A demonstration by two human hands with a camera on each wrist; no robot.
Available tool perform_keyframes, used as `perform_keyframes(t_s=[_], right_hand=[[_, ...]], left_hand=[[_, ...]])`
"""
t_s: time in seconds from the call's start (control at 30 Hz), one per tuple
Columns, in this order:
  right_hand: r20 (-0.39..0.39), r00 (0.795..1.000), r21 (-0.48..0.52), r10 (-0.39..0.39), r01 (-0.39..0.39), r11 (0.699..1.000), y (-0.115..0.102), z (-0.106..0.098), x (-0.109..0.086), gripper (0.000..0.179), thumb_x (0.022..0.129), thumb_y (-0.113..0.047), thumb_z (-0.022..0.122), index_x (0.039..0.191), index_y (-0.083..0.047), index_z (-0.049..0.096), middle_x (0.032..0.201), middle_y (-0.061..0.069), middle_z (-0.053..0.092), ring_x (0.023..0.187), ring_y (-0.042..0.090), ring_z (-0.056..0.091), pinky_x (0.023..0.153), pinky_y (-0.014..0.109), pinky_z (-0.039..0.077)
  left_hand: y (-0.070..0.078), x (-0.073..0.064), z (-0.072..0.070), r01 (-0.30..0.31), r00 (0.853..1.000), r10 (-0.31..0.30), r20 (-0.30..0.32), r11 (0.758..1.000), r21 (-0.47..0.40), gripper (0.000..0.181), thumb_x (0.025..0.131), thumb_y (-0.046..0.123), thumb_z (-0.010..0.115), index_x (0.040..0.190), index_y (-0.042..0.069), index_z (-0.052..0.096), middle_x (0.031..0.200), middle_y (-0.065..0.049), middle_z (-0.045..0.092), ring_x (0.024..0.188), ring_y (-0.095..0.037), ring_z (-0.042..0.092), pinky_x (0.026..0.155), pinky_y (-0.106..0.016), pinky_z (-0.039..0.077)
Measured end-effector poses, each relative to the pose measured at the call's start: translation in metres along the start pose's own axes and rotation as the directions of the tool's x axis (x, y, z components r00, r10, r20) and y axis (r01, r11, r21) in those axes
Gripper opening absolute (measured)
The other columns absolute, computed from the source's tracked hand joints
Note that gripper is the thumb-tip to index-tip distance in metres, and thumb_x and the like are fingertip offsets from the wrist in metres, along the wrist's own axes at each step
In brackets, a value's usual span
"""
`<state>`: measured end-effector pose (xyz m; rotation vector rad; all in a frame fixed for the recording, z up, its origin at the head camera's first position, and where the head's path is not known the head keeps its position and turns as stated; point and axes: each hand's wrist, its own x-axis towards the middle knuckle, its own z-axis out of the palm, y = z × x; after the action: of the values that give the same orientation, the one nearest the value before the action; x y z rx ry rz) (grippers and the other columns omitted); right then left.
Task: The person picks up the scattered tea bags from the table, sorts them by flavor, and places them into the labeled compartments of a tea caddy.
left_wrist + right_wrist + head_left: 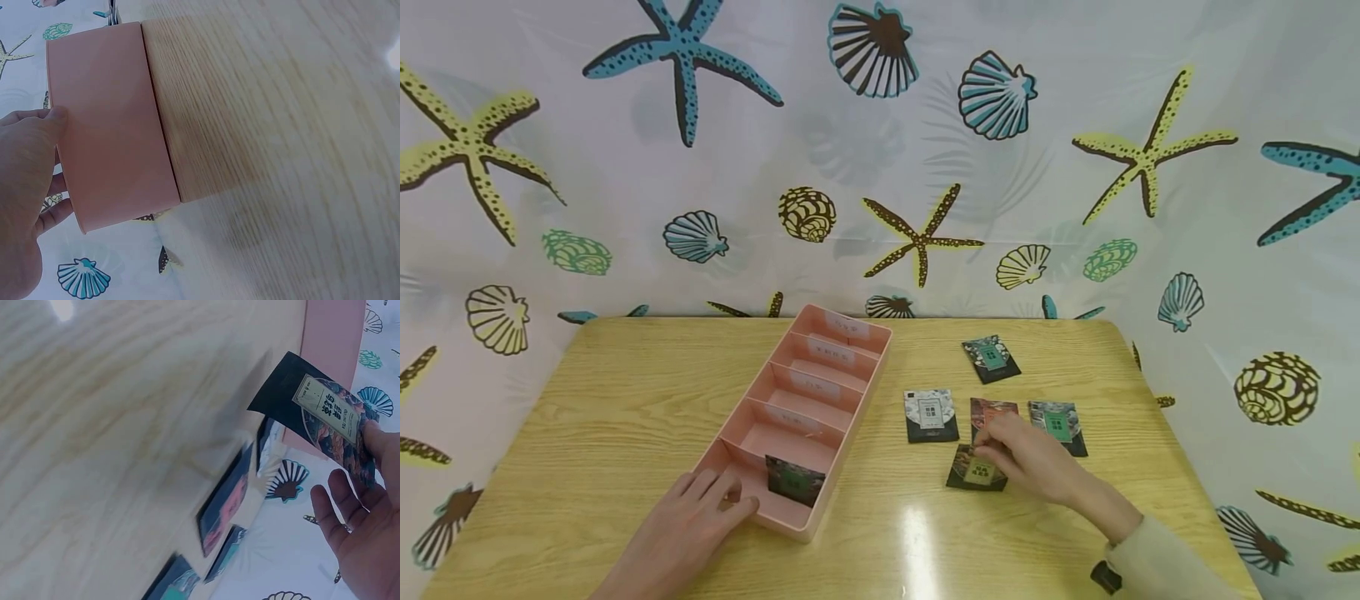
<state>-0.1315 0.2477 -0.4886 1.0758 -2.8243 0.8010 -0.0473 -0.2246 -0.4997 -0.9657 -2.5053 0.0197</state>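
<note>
- Right grip (1030, 462) pinches packet (325, 412) by its edge.
- Box (112, 131) lies left of that grip, long axis running forward, slanting right.
- Left grip (688, 517) nearer: holds box's rim.

From my end this looks like a screened-off tabletop station; I can't tell whether a home or a studio surrounds it. A pale hanging sheet (880, 158) printed with starfish and shells fills the top of the frame and both sides. Beneath it, a wood-grain table (625, 400) carries a bright reflection (916, 542) at lower centre.
</note>
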Motion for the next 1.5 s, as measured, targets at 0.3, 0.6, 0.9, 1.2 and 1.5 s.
perform_keyframes(t_s=[0.3, 0.6, 0.9, 1.2, 1.5], right_hand=[[-0.097, 0.993, 0.004, -0.061, 0.062, 0.998, -0.007, 0.0, 0.027, 0.006, 0.101, -0.016, 0.069, 0.106, -0.02, 0.068, 0.087, -0.01, 0.062, 0.077, -0.001, 0.047, 0.069, 0.022, 0.045], [-0.138, 0.989, 0.041, -0.056, 0.062, 0.997, -0.011, 0.001, 0.055, 0.006, 0.103, -0.018, 0.066, 0.109, -0.018, 0.068, 0.089, -0.007, 0.061, 0.077, 0.001, 0.045, 0.068, 0.022, 0.044], [-0.211, 0.974, 0.123, -0.083, 0.11, 0.986, -0.018, 0.005, 0.088, 0.008, 0.103, -0.013, 0.066, 0.11, -0.015, 0.069, 0.094, -0.001, 0.066, 0.084, 0.008, 0.057, 0.075, 0.029, 0.05], [-0.25, 0.968, 0.208, -0.011, 0.065, 0.976, -0.022, 0.006, 0.127, 0.011, 0.106, -0.016, 0.062, 0.112, -0.012, 0.07, 0.101, 0.005, 0.069, 0.087, 0.014, 0.063, 0.075, 0.03, 0.052], [-0.299, 0.953, 0.23, 0.04, 0.031, 0.973, -0.02, 0.01, 0.162, 0.014, 0.106, -0.019, 0.062, 0.113, -0.01, 0.071, 0.096, 0.007, 0.069, 0.083, 0.016, 0.066, 0.071, 0.03, 0.051]], left_hand=[[0.0, 0.0, -0.001, -0.006, 1.0, 0.006, 0.0, 1.0, -0.001, 0.067, 0.115, 0.029, 0.001, 0.097, 0.027, 0.065, 0.092, 0.005, 0.053, 0.082, -0.015, 0.046, 0.075, -0.037, 0.049], [-0.001, 0.0, 0.001, -0.009, 1.0, 0.009, -0.009, 1.0, -0.008, 0.066, 0.116, 0.028, 0.002, 0.098, 0.027, 0.065, 0.092, 0.004, 0.053, 0.082, -0.015, 0.046, 0.076, -0.037, 0.049], [0.0, -0.002, 0.001, -0.003, 1.0, 0.003, 0.013, 1.0, 0.015, 0.068, 0.115, 0.028, -0.002, 0.098, 0.027, 0.065, 0.092, 0.004, 0.052, 0.082, -0.016, 0.046, 0.076, -0.038, 0.049], [-0.001, -0.002, -0.001, 0.0, 1.0, -0.001, 0.029, 1.0, 0.02, 0.071, 0.114, 0.029, -0.004, 0.098, 0.028, 0.065, 0.092, 0.005, 0.053, 0.082, -0.016, 0.047, 0.076, -0.038, 0.05], [0.0, -0.002, 0.001, -0.006, 1.0, 0.006, -0.008, 1.0, 0.011, 0.066, 0.116, 0.028, 0.001, 0.097, 0.027, 0.065, 0.091, 0.004, 0.051, 0.081, -0.016, 0.044, 0.074, -0.037, 0.047]])
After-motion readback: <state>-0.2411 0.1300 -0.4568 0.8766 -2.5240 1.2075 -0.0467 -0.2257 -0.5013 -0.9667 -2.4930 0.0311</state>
